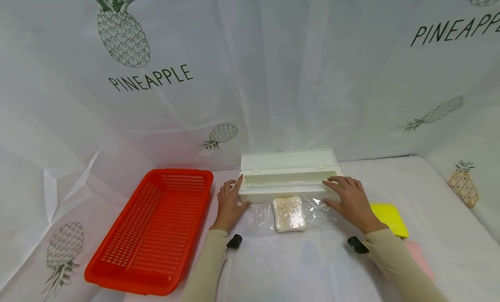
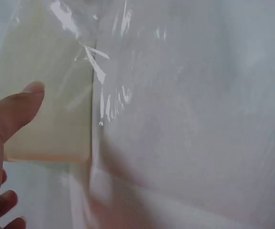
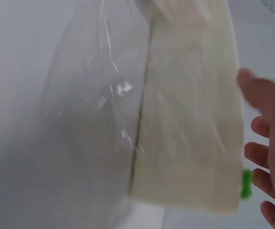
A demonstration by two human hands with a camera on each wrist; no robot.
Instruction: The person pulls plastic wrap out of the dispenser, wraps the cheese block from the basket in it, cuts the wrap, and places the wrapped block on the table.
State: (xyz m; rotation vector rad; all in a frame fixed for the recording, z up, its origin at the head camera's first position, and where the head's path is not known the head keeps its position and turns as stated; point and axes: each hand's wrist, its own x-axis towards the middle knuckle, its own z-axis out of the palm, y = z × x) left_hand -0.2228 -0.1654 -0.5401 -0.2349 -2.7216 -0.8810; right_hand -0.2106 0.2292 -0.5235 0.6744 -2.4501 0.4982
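A white cling film box (image 1: 287, 191) stands with its lid (image 1: 287, 159) raised. Clear film (image 1: 262, 216) drapes from its front over a slice of bread (image 1: 289, 214) lying on the table. My left hand (image 1: 229, 206) is at the box's left end, thumb and index finger spread; in the left wrist view the thumb (image 2: 25, 107) lies in front of the box face (image 2: 56, 129). At the right end is my right hand (image 1: 353, 202), index finger by the upper edge. A small green piece (image 3: 246, 183) shows beside its fingers in the right wrist view.
A red plastic basket (image 1: 193, 232) sits on the left of the table. Beside my right wrist lie a yellow item (image 1: 390, 219) and a pink one (image 1: 419, 258), both partly hidden by the arm. Pineapple-printed cloth (image 1: 281, 76) hangs behind the table.
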